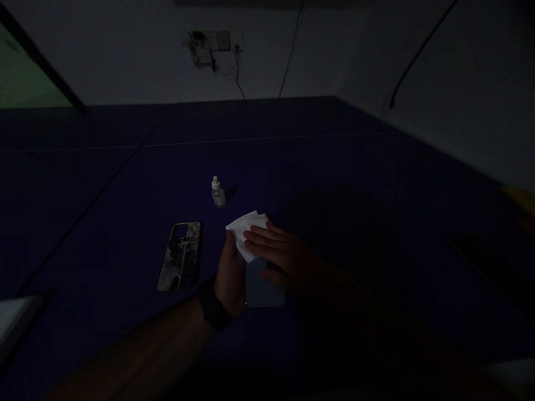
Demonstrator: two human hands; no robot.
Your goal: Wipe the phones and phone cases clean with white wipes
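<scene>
My left hand [230,278], with a dark watch or band on its wrist, is closed around the left side of a phone [264,289]. The phone's flat grey-blue face points up, and its far end is covered by a folded white tissue [243,227]. My left thumb reaches the tissue's left edge. Flat on top of the tissue lies my right hand [284,250], its fingers stretched out and its thumb apart over the phone. To the left rests a patterned phone case [181,256] with a camera cutout. Beyond it stands a small dropper bottle [218,194] with a white cap.
The dark blue surface [104,234] runs back to a pale wall with sockets [223,40] and hanging cables. A white-topped object [14,317] sits at the left edge. Something yellow [520,200] shows at the right edge. The scene is very dim.
</scene>
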